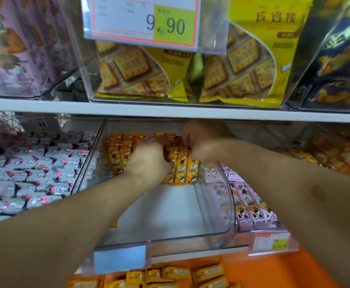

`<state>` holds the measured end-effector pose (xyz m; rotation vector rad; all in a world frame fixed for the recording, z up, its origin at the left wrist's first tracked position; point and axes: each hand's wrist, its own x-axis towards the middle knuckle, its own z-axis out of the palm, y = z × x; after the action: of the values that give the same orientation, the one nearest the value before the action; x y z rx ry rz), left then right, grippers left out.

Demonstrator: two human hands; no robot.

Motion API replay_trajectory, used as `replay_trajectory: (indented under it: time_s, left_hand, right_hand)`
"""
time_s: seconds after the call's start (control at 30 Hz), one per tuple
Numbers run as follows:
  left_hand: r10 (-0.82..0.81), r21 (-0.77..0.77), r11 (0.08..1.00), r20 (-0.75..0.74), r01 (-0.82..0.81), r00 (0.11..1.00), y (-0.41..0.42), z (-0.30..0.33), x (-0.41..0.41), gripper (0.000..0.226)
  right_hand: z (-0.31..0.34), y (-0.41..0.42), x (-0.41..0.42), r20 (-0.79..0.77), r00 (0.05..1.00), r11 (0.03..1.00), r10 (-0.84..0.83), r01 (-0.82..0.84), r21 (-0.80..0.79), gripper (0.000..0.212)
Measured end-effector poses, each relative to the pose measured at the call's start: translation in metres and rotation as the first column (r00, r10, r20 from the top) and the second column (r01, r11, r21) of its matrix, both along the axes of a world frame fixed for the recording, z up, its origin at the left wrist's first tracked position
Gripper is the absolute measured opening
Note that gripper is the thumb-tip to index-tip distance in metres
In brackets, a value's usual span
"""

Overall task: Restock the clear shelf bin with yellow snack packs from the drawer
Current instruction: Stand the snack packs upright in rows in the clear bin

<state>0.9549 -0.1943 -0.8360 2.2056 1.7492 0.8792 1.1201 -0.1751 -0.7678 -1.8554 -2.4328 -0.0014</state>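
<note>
A: Item, yellow snack packs (180,165): where, and how held?

B: Upright in the clear bin (222,204), long axis vertical, at its back. Left hand (149,156) and right hand (199,140) grasp the front cluster from either side, equally near.

A: Legible writing?

B: Price tag (141,19) above: "9.90". Pack lettering not readable.

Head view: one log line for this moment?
phase: placing | left hand and right hand: gripping upright yellow snack packs | site: rear of clear bin | bin front: bare
</note>
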Motion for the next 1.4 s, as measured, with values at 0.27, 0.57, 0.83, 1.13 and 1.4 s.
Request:
replay_trajectory:
  time_s: [0.27, 0.57, 0.83, 1.13, 1.4]
  left_hand:
    - [0.006, -0.022, 1.000, 0.038, -0.006, 0.999, -0.006, 0.003, -0.002, 0.049]
    - [-0.030, -0.092, 0.995, -0.008, 0.029, 1.000, -0.056, 0.041, -0.031, 0.050]
    - [-0.008, 0.037, 0.999, -0.133, 0.013, 0.991, -0.130, 0.055, -0.119, 0.043]
    - [-0.035, -0.048, 0.998, 0.039, 0.037, 0.999, -0.148, 0.031, -0.156, 0.058]
    - [-0.036, -0.074, 0.996, 0.064, 0.041, 0.997, -0.148, 0.031, -0.158, 0.058]
  right_hand:
    - [0.000, -0.001, 0.002, -0.007, 1.000, 0.999, 0.030, -0.030, -0.020, 0.041]
    - [0.001, -0.034, -0.004, -0.198, 0.976, 0.994, 0.088, -0.075, 0.075, 0.050]
    - [-0.028, -0.078, -0.076, -0.255, 0.921, 0.935, 0.294, -0.332, -0.121, 0.055]
    - [-0.064, -0.071, -0.133, -0.261, 0.927, 0.878, 0.271, -0.349, -0.328, 0.088]
    - [-0.078, -0.069, -0.128, -0.256, 0.946, 0.900, 0.197, -0.278, -0.335, 0.070]
